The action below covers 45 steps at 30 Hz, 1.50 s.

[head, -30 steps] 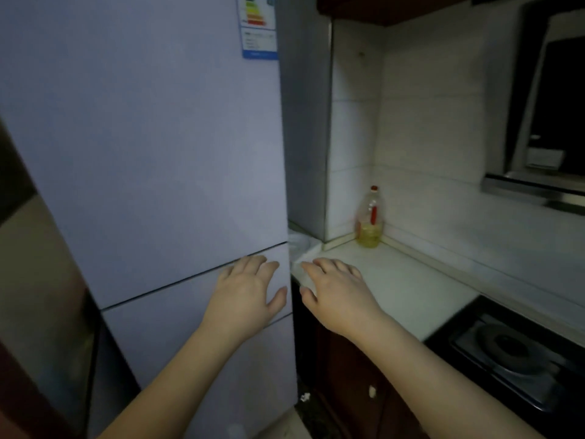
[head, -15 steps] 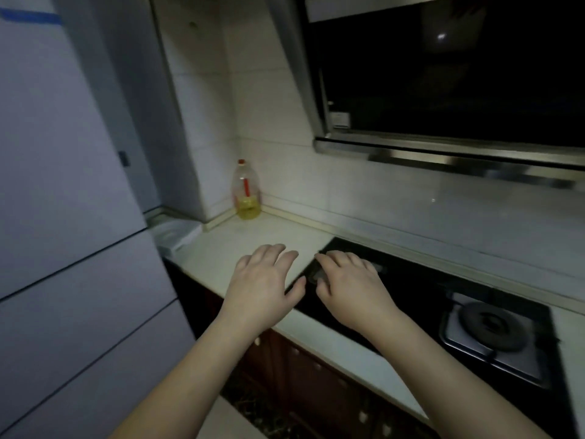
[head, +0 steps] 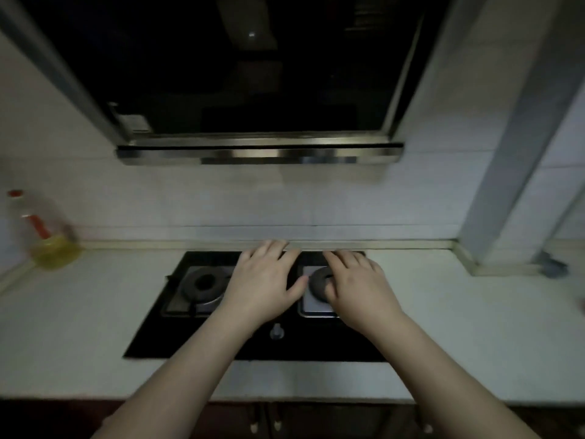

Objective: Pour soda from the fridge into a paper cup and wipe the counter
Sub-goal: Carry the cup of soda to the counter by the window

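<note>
My left hand (head: 264, 283) and my right hand (head: 356, 288) are stretched out side by side, palms down, fingers loosely spread, and neither holds anything. They hover over a black two-burner gas hob (head: 152, 337) set into the white counter (head: 79, 327). The right hand covers part of the right burner (head: 316, 285). The fridge, a soda and a paper cup are not in view.
A plastic oil bottle (head: 47, 239) with a red cap stands at the counter's back left. A dark range hood (head: 253, 90) hangs above the hob. A grey pillar (head: 519, 147) rises at the right. Dark cabinet doors (head: 285, 419) run below the counter edge.
The view has swung right, from the fridge across the counter to face the hob. Both hands stayed out in front, empty and spread, and the fridge has left the frame.
</note>
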### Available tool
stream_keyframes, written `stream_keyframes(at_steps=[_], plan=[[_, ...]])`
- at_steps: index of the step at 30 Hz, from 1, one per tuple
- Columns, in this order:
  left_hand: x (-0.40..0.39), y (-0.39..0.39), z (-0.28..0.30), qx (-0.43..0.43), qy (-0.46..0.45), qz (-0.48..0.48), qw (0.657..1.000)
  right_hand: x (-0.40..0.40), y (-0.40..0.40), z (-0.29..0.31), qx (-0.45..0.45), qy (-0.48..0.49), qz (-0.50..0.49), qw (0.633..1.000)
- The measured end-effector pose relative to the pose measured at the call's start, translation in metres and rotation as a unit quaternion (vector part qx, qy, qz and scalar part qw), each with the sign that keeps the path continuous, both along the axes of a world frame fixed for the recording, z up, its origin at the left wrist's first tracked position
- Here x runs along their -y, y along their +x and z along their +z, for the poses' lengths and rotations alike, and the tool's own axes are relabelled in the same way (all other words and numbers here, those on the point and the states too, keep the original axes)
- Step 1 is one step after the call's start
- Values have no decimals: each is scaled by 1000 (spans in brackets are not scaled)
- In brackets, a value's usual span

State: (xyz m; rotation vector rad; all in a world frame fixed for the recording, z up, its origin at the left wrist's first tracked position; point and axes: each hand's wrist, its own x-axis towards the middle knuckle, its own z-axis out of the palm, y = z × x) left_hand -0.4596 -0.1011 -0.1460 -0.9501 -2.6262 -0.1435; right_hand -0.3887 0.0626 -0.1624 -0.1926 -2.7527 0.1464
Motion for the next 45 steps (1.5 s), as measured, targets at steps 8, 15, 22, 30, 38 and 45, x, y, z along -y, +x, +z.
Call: stream_keyframes(at_steps=[8, 15, 22, 30, 38, 45], plan=[[-124, 1, -12, 10, -2, -174, 985, -86, 49, -6, 5, 29, -183, 983], [-219, 38, -16, 15, 14, -314, 949, -142, 119, -13, 18, 31, -325, 945], [-310, 104, -18, 19, -19, -406, 914, -205, 196, -24, 26, 26, -420, 907], [-420, 176, -17, 19, -28, -438, 898, -298, 274, -30, 23, 16, -446, 895], [-504, 226, -19, 16, -41, -429, 902, -378, 325, -40, 22, -44, -401, 915], [-559, 234, -41, 33, -36, -416, 908, -436, 331, -61, 18, -48, -405, 913]])
